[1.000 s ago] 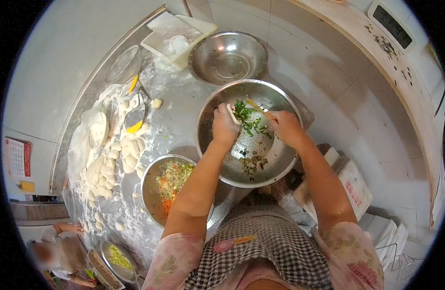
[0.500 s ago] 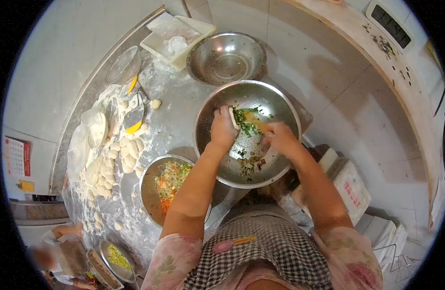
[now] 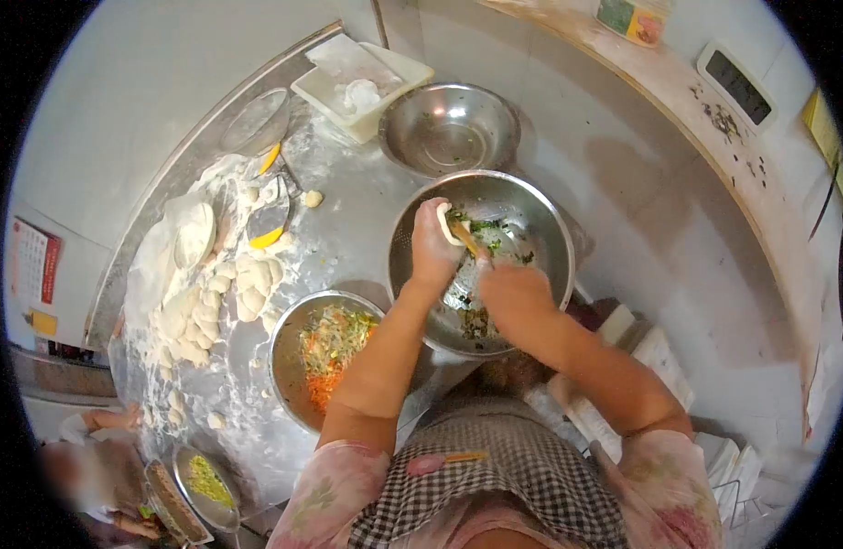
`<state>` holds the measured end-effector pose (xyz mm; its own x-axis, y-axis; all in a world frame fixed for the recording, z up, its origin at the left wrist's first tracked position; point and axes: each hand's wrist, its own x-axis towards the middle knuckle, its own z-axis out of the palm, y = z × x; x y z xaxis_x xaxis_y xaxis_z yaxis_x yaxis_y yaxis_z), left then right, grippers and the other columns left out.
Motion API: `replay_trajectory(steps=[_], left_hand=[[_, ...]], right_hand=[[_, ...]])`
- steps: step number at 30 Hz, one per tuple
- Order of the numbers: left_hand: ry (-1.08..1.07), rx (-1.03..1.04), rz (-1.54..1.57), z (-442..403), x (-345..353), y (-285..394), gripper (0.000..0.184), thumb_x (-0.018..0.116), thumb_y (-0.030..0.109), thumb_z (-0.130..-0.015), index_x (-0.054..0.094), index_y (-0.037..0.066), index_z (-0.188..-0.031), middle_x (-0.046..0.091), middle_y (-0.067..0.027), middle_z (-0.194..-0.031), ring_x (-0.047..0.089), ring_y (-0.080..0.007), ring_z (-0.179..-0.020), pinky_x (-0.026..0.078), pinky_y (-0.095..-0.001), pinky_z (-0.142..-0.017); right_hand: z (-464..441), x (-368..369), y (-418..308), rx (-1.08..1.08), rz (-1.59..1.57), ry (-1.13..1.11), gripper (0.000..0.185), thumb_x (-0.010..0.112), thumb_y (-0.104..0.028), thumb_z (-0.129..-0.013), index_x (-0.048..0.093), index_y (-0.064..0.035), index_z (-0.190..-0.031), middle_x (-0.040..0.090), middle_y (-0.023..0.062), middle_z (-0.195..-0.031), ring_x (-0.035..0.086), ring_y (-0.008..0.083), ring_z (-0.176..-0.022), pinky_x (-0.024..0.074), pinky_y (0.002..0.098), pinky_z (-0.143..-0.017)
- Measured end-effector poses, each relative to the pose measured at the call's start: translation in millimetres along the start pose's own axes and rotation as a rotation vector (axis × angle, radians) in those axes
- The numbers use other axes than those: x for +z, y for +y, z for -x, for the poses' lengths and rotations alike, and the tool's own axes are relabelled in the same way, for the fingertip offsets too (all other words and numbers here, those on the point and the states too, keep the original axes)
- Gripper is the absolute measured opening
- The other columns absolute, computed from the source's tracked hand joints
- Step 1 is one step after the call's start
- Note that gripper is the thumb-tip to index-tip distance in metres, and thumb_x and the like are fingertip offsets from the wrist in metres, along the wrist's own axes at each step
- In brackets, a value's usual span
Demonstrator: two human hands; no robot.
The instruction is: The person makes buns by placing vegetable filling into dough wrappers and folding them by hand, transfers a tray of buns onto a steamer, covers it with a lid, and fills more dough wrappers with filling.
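Observation:
My left hand is curled around a pale round dough wrapper, over the left side of a large steel bowl with small holes in its wall. My right hand grips a flat wooden stick, its tip pressed into the wrapper's opening. Chopped greens lie in the bowl below and beside the wrapper. Some darker chopped bits rest near the bowl's front. How much filling sits inside the wrapper is hidden by my fingers.
A bowl of shredded vegetables stands left of my arm. Dough pieces lie on the floured table. Behind are another steel bowl and a white tub. A co-worker is at lower left.
My right hand has moved left, bringing the stick from the greens to the wrapper in my left hand. Fewer greens show in the bowl. The camera view has shifted slightly.

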<state>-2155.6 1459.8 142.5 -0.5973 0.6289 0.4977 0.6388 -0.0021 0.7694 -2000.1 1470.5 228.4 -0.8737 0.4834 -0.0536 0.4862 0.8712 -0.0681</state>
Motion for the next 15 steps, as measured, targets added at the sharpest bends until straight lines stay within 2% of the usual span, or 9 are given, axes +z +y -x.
replay_trajectory(steps=[5, 8, 11, 14, 15], left_hand=[[-0.014, -0.185, 0.31, -1, -6, 6, 0.047, 0.073, 0.008, -0.067, 0.047, 0.006, -0.106, 0.055, -0.0106, -0.093, 0.056, -0.0221, -0.091, 0.045, -0.0305, -0.079], [-0.091, -0.254, 0.474, -3, -20, 32, 0.047, 0.071, 0.006, -0.071, 0.046, 0.008, -0.111, 0.054, -0.0048, -0.095, 0.055, -0.0153, -0.092, 0.046, -0.0279, -0.079], [-0.185, -0.516, 1.157, 2, -24, 55, 0.061, 0.073, 0.004, -0.069, 0.042, 0.007, -0.121, 0.054, -0.004, -0.102, 0.055, -0.0146, -0.094, 0.045, -0.0271, -0.085], [-0.248, -0.532, 1.257, 11, -24, 70, 0.059, 0.071, 0.002, -0.071, 0.042, 0.007, -0.122, 0.054, -0.0028, -0.1, 0.055, -0.0158, -0.094, 0.046, -0.0286, -0.083], [-0.338, -0.558, 1.296, 13, -30, 76, 0.065, 0.073, 0.002, -0.07, 0.04, 0.006, -0.126, 0.053, -0.004, -0.109, 0.053, -0.0148, -0.1, 0.044, -0.0281, -0.088]], right_hand=[[28, -30, 40, -0.022, 0.06, 0.109, 0.035, 0.05, -0.009, -0.082, 0.053, -0.0018, -0.116, 0.062, 0.015, -0.081, 0.064, 0.0297, -0.075, 0.0508, 0.0361, -0.063], [28, -16, 63, 0.004, -0.491, 0.411, 0.039, 0.055, -0.01, -0.081, 0.051, -0.0026, -0.119, 0.061, 0.0094, -0.079, 0.063, 0.0258, -0.072, 0.0485, 0.0337, -0.062], [14, -4, 57, 0.301, -1.061, 0.269, 0.048, 0.061, -0.008, -0.08, 0.046, -0.0011, -0.125, 0.05, 0.0006, -0.069, 0.051, 0.0122, -0.06, 0.0414, 0.0261, -0.052], [7, -8, 35, 0.437, -1.77, 0.182, 0.035, 0.061, -0.013, -0.082, 0.055, -0.0014, -0.115, 0.052, -0.0028, -0.076, 0.045, 0.0061, -0.057, 0.0365, 0.0212, -0.05], [6, -9, 32, 0.388, -1.866, 0.182, 0.034, 0.061, -0.013, -0.082, 0.056, -0.0015, -0.114, 0.053, -0.0026, -0.077, 0.044, 0.0052, -0.056, 0.0353, 0.02, -0.049]])
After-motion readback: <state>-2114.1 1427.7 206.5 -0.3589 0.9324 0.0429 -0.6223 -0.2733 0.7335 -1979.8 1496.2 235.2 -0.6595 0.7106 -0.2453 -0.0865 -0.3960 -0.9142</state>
